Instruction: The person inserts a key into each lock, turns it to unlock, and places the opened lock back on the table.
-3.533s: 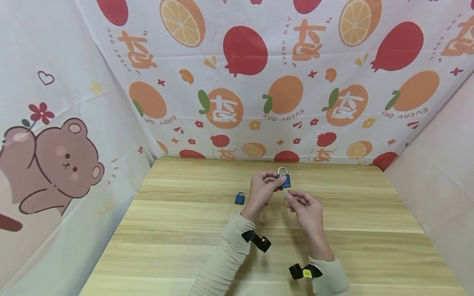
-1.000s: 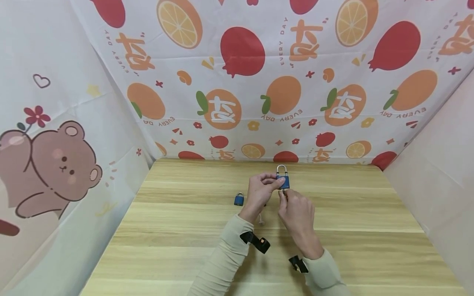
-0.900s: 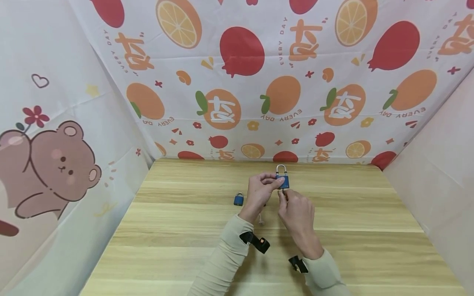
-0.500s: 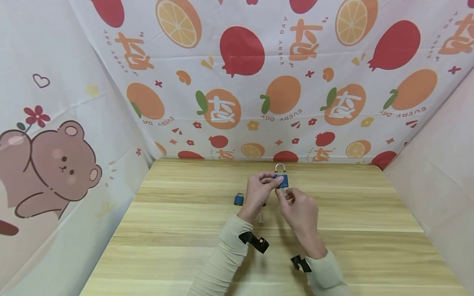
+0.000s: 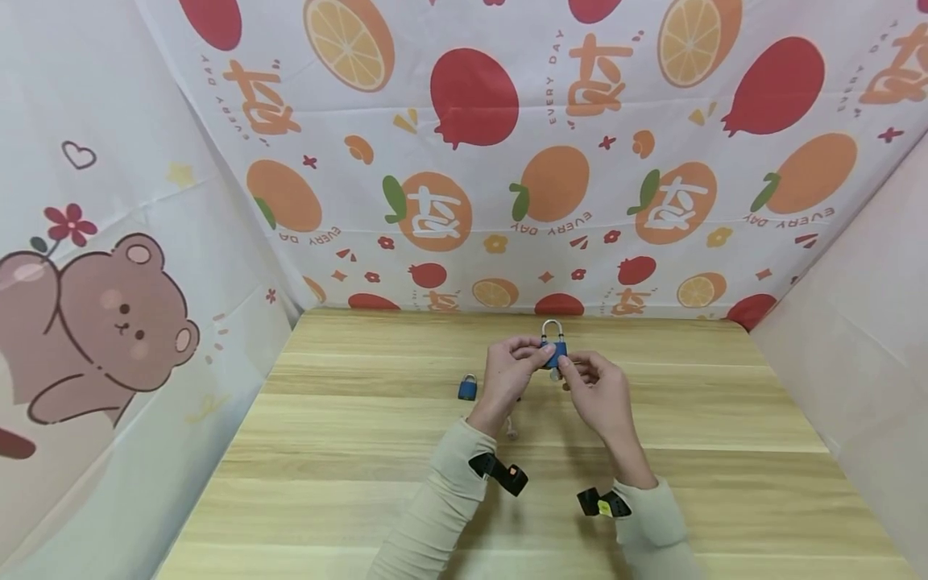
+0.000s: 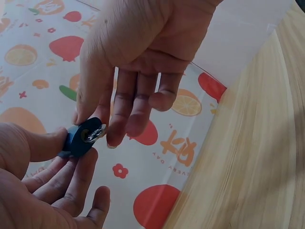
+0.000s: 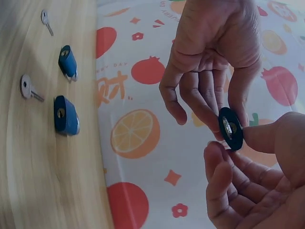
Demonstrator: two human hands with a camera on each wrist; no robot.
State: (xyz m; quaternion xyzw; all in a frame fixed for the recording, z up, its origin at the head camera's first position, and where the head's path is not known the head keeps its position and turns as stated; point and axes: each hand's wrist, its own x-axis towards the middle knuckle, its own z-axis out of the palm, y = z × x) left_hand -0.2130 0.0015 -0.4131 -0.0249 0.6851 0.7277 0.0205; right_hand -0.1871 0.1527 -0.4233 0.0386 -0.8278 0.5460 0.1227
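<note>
A blue padlock (image 5: 556, 353) is held up over the far part of the table, its silver shackle raised with dark notches showing. A key (image 5: 556, 374) sits in its underside; end-on it appears as a shiny strip in the left wrist view. My left hand (image 5: 509, 374) pinches the padlock body between thumb and fingers. From the other side my right hand (image 5: 598, 391) has its thumb on the body's lower right edge and its fingers behind. In the right wrist view, my right thumb (image 7: 259, 138) lies against the padlock (image 7: 231, 129).
A smaller-looking blue padlock (image 5: 467, 388) stands on the wooden table (image 5: 362, 435). The right wrist view shows two padlocks, one nearer (image 7: 66, 115), one farther (image 7: 68, 62), with a key (image 7: 28, 88) and another key (image 7: 45, 20) beside them. Printed cloth (image 5: 478, 97) hangs behind.
The shackle has risen since the oldest frame. My right hand has gone from holding and turning the key to gripping the padlock's right side; my left hand keeps its hold.
</note>
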